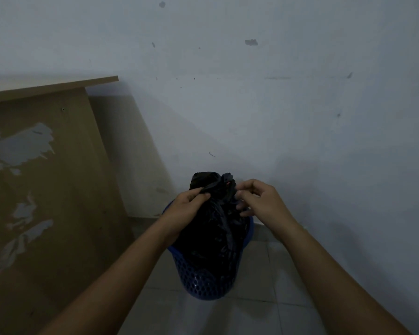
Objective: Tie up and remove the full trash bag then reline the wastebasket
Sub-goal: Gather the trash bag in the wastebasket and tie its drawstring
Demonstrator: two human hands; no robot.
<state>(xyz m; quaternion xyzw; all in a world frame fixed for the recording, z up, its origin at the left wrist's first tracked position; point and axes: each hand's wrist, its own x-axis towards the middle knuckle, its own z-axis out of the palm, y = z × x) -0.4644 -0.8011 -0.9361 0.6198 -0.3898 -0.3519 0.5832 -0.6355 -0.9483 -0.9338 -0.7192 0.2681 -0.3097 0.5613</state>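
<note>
A full black trash bag (211,240) bulges out of a blue perforated wastebasket (203,284) that stands on the tiled floor by the wall. The bag's top is gathered into a bunch (212,181) above the rim. My left hand (186,204) pinches a strip of the bag's gathered plastic on the left side. On the right, my right hand (259,199) has its fingers curled into the bag's neck, gripping plastic there. Both forearms reach in from the bottom of the view.
A worn wooden desk (46,165) with peeling veneer stands to the left, its side panel close to the basket. A pale scuffed wall (276,105) runs right behind the basket. Grey floor tiles (264,310) lie around the basket's base.
</note>
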